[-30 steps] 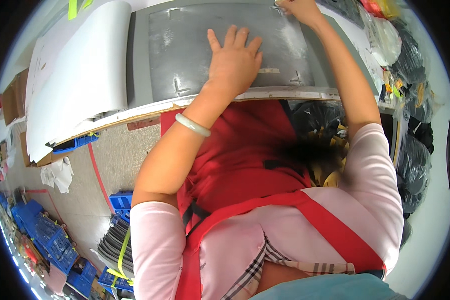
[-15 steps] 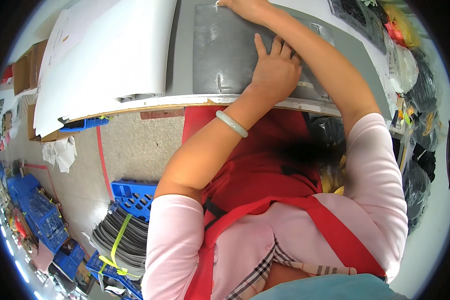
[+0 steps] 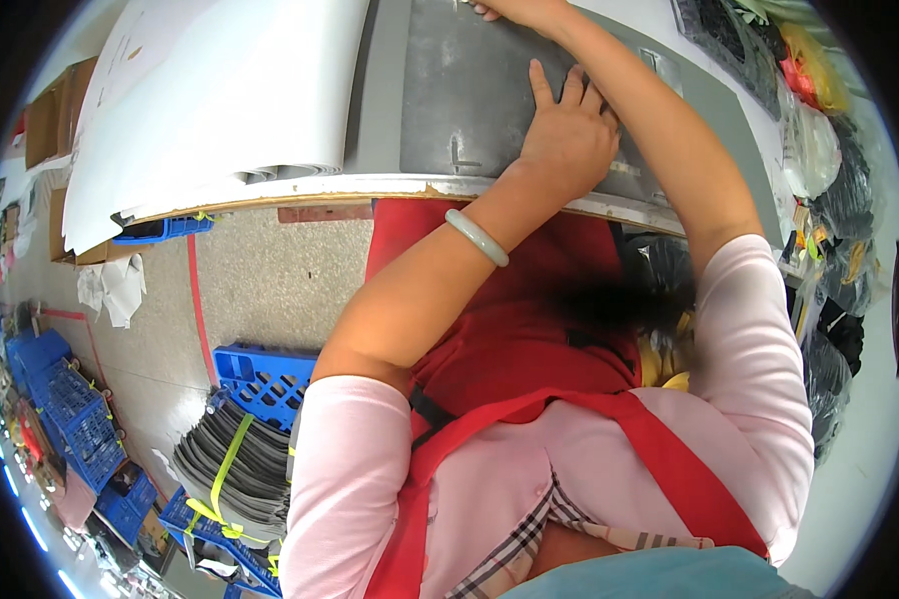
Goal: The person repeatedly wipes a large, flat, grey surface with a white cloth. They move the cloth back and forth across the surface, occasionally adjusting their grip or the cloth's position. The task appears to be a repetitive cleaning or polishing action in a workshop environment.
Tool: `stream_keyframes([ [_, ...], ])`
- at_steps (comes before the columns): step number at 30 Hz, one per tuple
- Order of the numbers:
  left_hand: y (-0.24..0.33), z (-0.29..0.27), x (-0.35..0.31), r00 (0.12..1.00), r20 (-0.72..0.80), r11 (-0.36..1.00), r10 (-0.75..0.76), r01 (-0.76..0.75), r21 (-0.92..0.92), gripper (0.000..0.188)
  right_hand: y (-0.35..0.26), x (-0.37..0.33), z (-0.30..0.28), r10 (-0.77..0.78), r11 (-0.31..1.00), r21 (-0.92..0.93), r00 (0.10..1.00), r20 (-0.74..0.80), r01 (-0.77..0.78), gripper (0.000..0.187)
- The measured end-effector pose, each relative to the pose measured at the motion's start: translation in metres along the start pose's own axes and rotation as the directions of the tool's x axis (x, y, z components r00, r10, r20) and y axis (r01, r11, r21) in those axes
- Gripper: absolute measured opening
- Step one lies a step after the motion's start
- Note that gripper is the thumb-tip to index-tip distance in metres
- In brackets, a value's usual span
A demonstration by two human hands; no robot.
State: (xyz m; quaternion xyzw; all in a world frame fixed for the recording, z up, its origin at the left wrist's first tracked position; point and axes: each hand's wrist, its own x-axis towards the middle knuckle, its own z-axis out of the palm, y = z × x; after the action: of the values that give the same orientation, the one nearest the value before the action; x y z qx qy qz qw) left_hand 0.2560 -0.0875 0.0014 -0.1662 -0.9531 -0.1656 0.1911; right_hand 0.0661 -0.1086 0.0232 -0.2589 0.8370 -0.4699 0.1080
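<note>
Along the surface's (image 3: 390, 188) near edge, the left hand (image 3: 572, 148) lies open, fingers spread, on a dark gray panel (image 3: 464, 90), its long axis running left-right. Bare gray board (image 3: 374, 110) separates it from white sheets (image 3: 220, 90) leftward. Farther back, the right hand (image 3: 509, 10) curls; whether it grips cannot be told.

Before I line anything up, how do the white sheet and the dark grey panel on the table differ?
The white sheet is bright and mostly plain; the dark grey panel is smudged with pale streaks. The white sheet curls along its right side, while the dark grey panel lies flat. The left hand rests on the dark grey panel; the white sheet has no hand on it. Both lie on the table.
</note>
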Motion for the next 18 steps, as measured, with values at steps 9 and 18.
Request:
stream_keyframes([
  [9, -0.001, 0.002, 0.001, 0.998, -0.056, 0.999, 0.015, -0.016, -0.028, 0.043, -0.013, -0.031, -0.008, 0.077, 0.990, 0.110, 0.992, 0.100, -0.088, 0.014],
  [18, -0.009, 0.019, -0.007, 0.973, -0.226, 0.987, 0.056, -0.087, -0.132, 0.042, -0.101, -0.160, 0.016, 0.074, 0.931, -0.362, 0.958, 0.277, 0.033, 0.014],
])
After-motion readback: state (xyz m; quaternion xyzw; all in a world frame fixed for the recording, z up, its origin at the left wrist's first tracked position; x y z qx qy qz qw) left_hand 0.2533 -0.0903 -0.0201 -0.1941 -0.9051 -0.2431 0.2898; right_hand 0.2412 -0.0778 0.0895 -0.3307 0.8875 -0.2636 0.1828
